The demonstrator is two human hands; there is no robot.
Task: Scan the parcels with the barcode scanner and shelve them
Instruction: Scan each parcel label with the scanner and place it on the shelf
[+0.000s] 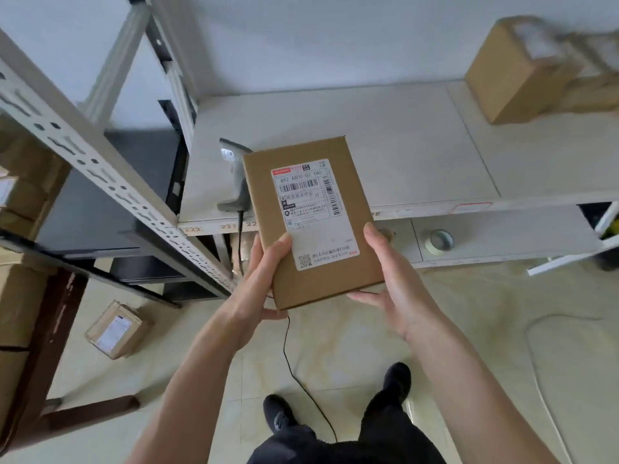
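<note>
Head view: parcel (311, 222) (label up) held between left hand (258, 283) and right hand (388, 279).

A parcel storeroom or small courier depot, by the look of it: grey slotted-steel shelving uprights (100, 169) carry a pale grey shelf board (335, 135) whose front edge bears small orange number tags (192, 229). Brown cardboard boxes (522, 68) sit on the shelf and are stacked at the left, one more small labelled carton (117, 329) lies on the glossy cream tiled floor (469, 329), and a grey corded barcode scanner (234, 175) rests on the shelf edge
</note>
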